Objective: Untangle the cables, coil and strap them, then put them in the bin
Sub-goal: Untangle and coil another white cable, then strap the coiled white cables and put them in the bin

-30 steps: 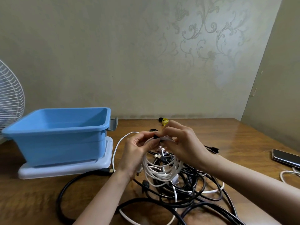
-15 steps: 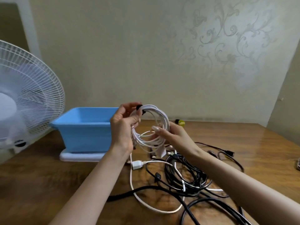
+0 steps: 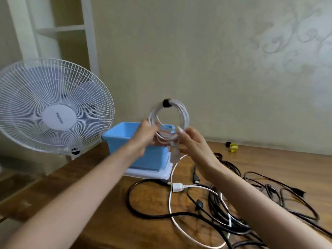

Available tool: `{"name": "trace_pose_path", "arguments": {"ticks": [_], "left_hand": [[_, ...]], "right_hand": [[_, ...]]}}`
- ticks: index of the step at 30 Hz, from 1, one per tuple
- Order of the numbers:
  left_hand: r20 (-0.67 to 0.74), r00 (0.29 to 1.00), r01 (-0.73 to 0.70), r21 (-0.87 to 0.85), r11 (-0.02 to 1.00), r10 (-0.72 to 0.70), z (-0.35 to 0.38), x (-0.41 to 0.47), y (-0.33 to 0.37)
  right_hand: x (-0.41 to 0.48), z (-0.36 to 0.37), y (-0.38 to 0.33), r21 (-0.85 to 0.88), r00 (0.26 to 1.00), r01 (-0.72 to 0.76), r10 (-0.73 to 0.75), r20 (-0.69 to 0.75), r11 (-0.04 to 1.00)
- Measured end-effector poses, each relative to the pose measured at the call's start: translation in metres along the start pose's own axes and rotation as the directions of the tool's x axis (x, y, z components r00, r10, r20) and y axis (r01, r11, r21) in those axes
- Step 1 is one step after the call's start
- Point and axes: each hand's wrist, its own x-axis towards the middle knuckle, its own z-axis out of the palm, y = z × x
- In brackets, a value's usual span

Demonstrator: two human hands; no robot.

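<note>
Holding anything, those hands on your feed?

Yes. I see the left hand point(image 3: 145, 135) with its fingers curled round the lower left of the white coil point(image 3: 185, 115). The coil is held upright off the desk point(image 3: 107, 203), near the blue bin point(image 3: 118, 144), with a black strap point(image 3: 166, 102) wrapped at its top.

And the right hand point(image 3: 194, 142)?

One finger touches the coil's lower right; whether it pinches, I cannot tell. A plug end point(image 3: 175, 154) hangs from the coil between the hands.

The rest?

Black cables point(image 3: 239, 228) lie tangled on the desk right of the bin, with a loose white cable point(image 3: 177, 187) threaded through them. A fan point(image 3: 58, 119) stands to the left.
</note>
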Motion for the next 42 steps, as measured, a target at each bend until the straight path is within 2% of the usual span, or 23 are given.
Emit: {"name": "trace_pose_path", "arguments": {"ticks": [3, 5, 7, 10, 11, 12, 14, 16, 17, 19, 21, 22, 24, 25, 26, 27, 29, 31, 34, 36, 38, 39, 42], "left_hand": [[-0.131, 0.991, -0.013, 0.102, 0.995, 0.027, -0.025, 0.074, 0.026], [-0.115, 0.989, 0.111, 0.189, 0.976, -0.090, -0.039, 0.112, 0.034], [-0.109, 0.964, 0.267, 0.405, 0.874, -0.244, -0.050, 0.140, 0.019], [-0.105, 0.849, 0.426, 0.715, 0.554, -0.517, -0.054, 0.156, -0.016], [-0.111, 0.796, 0.413, 0.819, 0.398, -0.596, -0.047, 0.149, -0.019], [-0.124, 0.781, 0.331, 0.913, 0.237, -0.613, -0.042, 0.140, -0.021], [-0.135, 0.847, 0.147, 0.989, -0.017, -0.514, -0.031, 0.120, -0.016], [-0.059, 0.917, 0.013, 0.993, -0.120, -0.395, -0.023, 0.117, -0.012], [-0.013, 0.955, -0.026, 0.992, -0.126, -0.295, -0.019, 0.118, -0.009], [0.030, 0.999, -0.030, 0.999, -0.041, -0.021, -0.010, 0.116, -0.008], [0.106, 0.949, -0.148, 0.981, 0.125, 0.296, 0.008, 0.096, -0.006], [0.174, 0.908, -0.262, 0.945, 0.193, 0.382, 0.019, 0.079, -0.006], [0.365, 0.875, -0.473, 0.788, 0.395, 0.319, 0.036, 0.043, -0.016], [0.504, 0.844, -0.522, 0.697, 0.491, 0.182, 0.044, 0.025, -0.027], [0.614, 0.789, -0.541, 0.662, 0.518, 0.039, 0.050, 0.011, -0.040], [0.674, 0.737, -0.581, 0.668, 0.465, -0.047, 0.056, 0.001, -0.056], [0.703, 0.708, -0.655, 0.688, 0.312, -0.063, 0.067, -0.011, -0.083], [0.706, 0.706, -0.681, 0.697, 0.224, -0.053, 0.075, -0.017, -0.102], [0.713, 0.700, -0.706, 0.700, 0.111, -0.045, 0.082, -0.022, -0.114], [0.708, 0.705, -0.705, 0.692, 0.156, 0.044, 0.083, -0.022, -0.116], [0.637, 0.750, -0.652, 0.664, 0.367, 0.179, 0.082, -0.021, -0.108], [0.573, 0.783, -0.608, 0.626, 0.488, 0.242, 0.081, -0.021, -0.102], [0.335, 0.843, -0.533, 0.415, 0.737, 0.422, 0.078, -0.023, -0.074]], "right_hand": [[0.002, -0.015, -0.005, -0.220, 1.000, 0.025, -0.021, 0.020, 0.975], [-0.002, -0.031, -0.004, -0.195, 1.000, -0.009, 0.015, 0.025, 0.981], [-0.008, -0.048, 0.002, -0.191, 0.999, -0.046, 0.045, -0.011, 0.981], [-0.016, -0.070, 0.015, -0.212, 0.994, -0.112, 0.112, -0.010, 0.971], [-0.018, -0.076, 0.020, -0.220, 0.990, -0.136, 0.138, -0.009, 0.966], [-0.020, -0.081, 0.024, -0.226, 0.987, -0.158, 0.160, -0.008, 0.961], [-0.021, -0.089, 0.030, -0.238, 0.983, -0.181, 0.184, -0.010, 0.954], [-0.020, -0.094, 0.034, -0.239, 0.981, -0.192, 0.195, -0.012, 0.952], [-0.019, -0.096, 0.034, -0.232, 0.981, -0.193, 0.195, -0.017, 0.953], [-0.017, -0.098, 0.036, -0.239, 0.981, -0.193, 0.192, -0.029, 0.952], [-0.016, -0.099, 0.039, -0.295, 0.980, -0.198, 0.195, -0.039, 0.935], [-0.015, -0.099, 0.042, -0.345, 0.979, -0.200, 0.199, -0.038, 0.917], [-0.014, -0.096, 0.046, -0.525, 0.981, -0.172, 0.195, -0.011, 0.834], [-0.015, -0.096, 0.048, -0.656, 0.980, -0.131, 0.196, 0.026, 0.744], [-0.015, -0.093, 0.050, -0.768, 0.974, -0.077, 0.213, 0.078, 0.635], [-0.015, -0.091, 0.055, -0.852, 0.962, -0.032, 0.247, 0.115, 0.523], [-0.019, -0.087, 0.063, -0.943, 0.938, 0.016, 0.323, 0.129, 0.333], [-0.023, -0.083, 0.071, -0.968, 0.929, 0.031, 0.350, 0.120, 0.249], [-0.027, -0.077, 0.073, -0.972, 0.933, 0.020, 0.344, 0.101, 0.233], [-0.027, -0.074, 0.071, -0.979, 0.944, 0.036, 0.315, 0.098, 0.198], [-0.026, -0.075, 0.066, -0.977, 0.964, 0.017, 0.256, 0.072, 0.212], [-0.024, -0.077, 0.062, -0.962, 0.971, -0.023, 0.236, 0.043, 0.271], [-0.018, -0.092, 0.045, -0.772, 0.966, -0.184, 0.259, -0.027, 0.608]]}}
